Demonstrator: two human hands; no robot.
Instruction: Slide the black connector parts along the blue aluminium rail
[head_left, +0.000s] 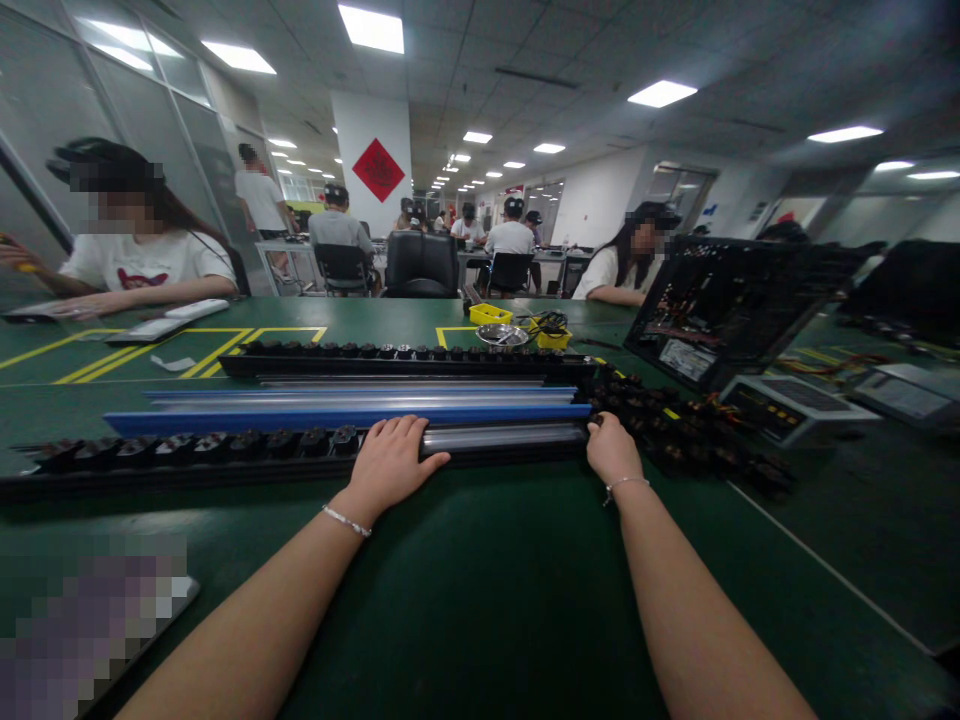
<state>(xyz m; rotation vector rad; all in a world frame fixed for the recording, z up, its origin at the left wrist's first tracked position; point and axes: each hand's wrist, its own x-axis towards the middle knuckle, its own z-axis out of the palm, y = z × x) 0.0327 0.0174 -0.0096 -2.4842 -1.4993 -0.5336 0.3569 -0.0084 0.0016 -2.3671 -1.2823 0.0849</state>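
Observation:
Across the green table in front of me lies a long black power strip housing [472, 445], with black socket modules [247, 443] lined up in its left part. A shiny bare channel shows in its right part. My left hand [390, 460] lies over the middle of the strip, fingers bent over it and thumb stretched to the right. At the right end of the strip my right hand [613, 450] is closed, its fingertips pinched at a dark part I cannot make out. Just behind are blue-edged rails [360, 412] and a second black strip [405, 362] with sockets.
A heap of black sockets [697, 430] lies right of my right hand. Beyond stand an open computer case [720, 310], a power supply box [795, 408], a metal bowl [502, 335] and a yellow bin [491, 314]. People sit across the table. A blurred-out flat object [97, 630] lies front left.

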